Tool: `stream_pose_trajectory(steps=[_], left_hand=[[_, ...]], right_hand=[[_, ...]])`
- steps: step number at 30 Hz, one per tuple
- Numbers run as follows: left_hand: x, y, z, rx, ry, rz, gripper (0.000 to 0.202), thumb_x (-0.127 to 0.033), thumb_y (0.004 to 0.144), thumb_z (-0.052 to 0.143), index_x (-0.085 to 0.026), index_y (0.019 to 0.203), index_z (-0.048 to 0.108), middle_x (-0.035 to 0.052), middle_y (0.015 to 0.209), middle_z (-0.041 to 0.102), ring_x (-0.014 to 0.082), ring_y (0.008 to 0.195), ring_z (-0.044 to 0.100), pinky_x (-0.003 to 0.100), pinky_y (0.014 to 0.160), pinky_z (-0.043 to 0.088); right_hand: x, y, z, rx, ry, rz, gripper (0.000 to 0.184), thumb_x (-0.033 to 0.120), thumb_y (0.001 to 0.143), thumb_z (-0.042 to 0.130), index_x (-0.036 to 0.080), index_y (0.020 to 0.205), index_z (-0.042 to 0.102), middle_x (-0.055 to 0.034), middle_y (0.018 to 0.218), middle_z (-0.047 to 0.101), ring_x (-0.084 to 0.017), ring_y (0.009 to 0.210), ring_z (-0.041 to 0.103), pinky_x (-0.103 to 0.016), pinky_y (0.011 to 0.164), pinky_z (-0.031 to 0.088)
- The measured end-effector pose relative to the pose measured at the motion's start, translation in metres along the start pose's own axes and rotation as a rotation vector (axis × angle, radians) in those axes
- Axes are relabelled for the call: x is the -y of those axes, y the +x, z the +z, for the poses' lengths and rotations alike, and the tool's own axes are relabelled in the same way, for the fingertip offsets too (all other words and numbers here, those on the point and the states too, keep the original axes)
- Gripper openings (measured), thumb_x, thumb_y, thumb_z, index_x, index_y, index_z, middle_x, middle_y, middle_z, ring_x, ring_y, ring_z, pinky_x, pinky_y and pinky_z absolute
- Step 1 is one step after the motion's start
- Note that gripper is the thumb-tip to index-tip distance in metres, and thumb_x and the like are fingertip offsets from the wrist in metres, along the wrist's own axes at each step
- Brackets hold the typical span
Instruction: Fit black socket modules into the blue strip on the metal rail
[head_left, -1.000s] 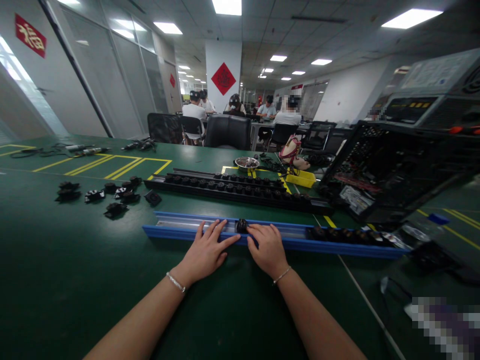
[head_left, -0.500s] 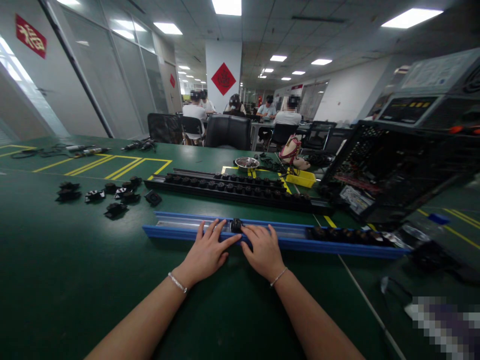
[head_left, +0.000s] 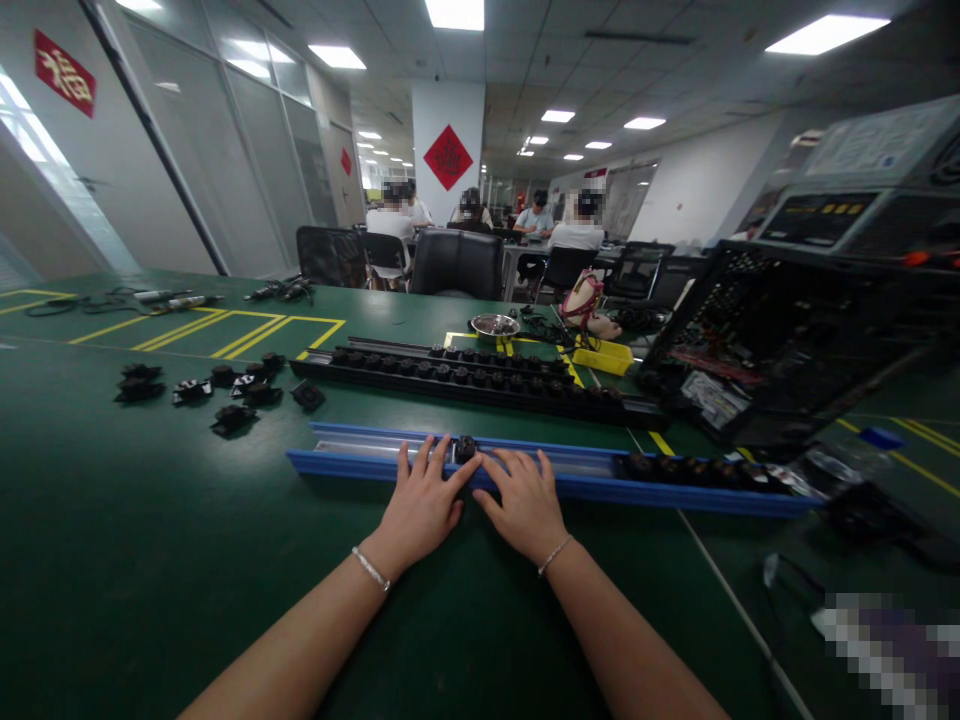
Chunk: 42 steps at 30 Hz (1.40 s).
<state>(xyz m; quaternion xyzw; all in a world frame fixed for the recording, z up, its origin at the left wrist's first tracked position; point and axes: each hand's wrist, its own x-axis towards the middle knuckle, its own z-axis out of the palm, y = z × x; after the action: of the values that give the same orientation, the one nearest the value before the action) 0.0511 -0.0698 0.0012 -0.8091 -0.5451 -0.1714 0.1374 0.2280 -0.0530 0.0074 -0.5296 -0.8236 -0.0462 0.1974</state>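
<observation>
A long blue rail (head_left: pixel 337 466) with a pale channel lies across the green table in front of me. In its channel sits a small black block-shaped part (head_left: pixel 466 447), between my hands. My left hand (head_left: pixel 422 500) rests over the rail left of the part with its fingers spread, its thumb side at the part's near edge. My right hand (head_left: pixel 521 500) lies over the rail just to the right, fingers outstretched, its index fingertip close to the part. Neither hand is wrapped around it. A row of similar black parts (head_left: pixel 675 468) fills the rail's right end.
Behind the blue rail lie black rails (head_left: pixel 450 378) holding black parts. Several loose black parts (head_left: pixel 235 418) are at left. Farther back are a metal bowl (head_left: pixel 495 326) and a yellow tray (head_left: pixel 602 358). An opened computer case (head_left: pixel 765 340) stands at right; people sit beyond the table.
The small black part has shifted slightly left along the blue rail. My left hand's thumb side and my right index finger have come together in front of it.
</observation>
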Motion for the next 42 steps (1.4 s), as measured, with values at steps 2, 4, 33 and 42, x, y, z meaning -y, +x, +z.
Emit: stream_pose_trajectory(steps=[2,4,33,42], left_hand=[[-0.003,0.001,0.001,-0.004,0.009,-0.025,0.068,-0.033,0.077,0.058,-0.038,0.139,0.030,0.0110,0.144,0.035,0.0348,0.133,0.027,0.061,0.106,0.014],[-0.006,0.002,0.002,-0.010,0.014,-0.051,0.068,-0.034,0.077,0.058,-0.037,0.139,0.031,0.0116,0.144,0.036,0.0358,0.132,0.028,0.062,0.106,0.013],[-0.007,0.006,0.001,-0.027,0.048,-0.146,0.049,-0.042,0.082,0.049,-0.031,0.130,0.047,0.0134,0.137,0.045,0.0342,0.124,0.041,0.058,0.101,0.025],[0.001,0.006,-0.004,-0.032,0.070,-0.169,0.047,-0.049,0.088,0.035,-0.029,0.127,0.051,0.0133,0.132,0.050,0.0315,0.117,0.048,0.047,0.094,0.036]], right_hand=[[0.001,0.000,0.001,-0.012,-0.014,-0.001,0.042,0.045,0.084,0.052,0.032,0.124,0.050,-0.0042,0.126,0.054,-0.025,0.116,0.044,-0.052,0.106,0.015],[0.002,-0.001,0.003,-0.028,-0.024,-0.005,0.043,0.043,0.083,0.054,0.033,0.124,0.050,-0.0047,0.125,0.055,-0.026,0.115,0.045,-0.054,0.105,0.016],[0.001,0.003,0.003,-0.023,-0.069,-0.041,0.023,0.029,0.088,0.048,0.025,0.109,0.056,-0.0047,0.098,0.061,-0.020,0.091,0.050,-0.035,0.079,0.028],[-0.002,0.003,0.007,-0.028,-0.072,-0.033,0.019,0.025,0.088,0.049,0.023,0.105,0.056,-0.0039,0.096,0.062,-0.019,0.089,0.050,-0.034,0.077,0.028]])
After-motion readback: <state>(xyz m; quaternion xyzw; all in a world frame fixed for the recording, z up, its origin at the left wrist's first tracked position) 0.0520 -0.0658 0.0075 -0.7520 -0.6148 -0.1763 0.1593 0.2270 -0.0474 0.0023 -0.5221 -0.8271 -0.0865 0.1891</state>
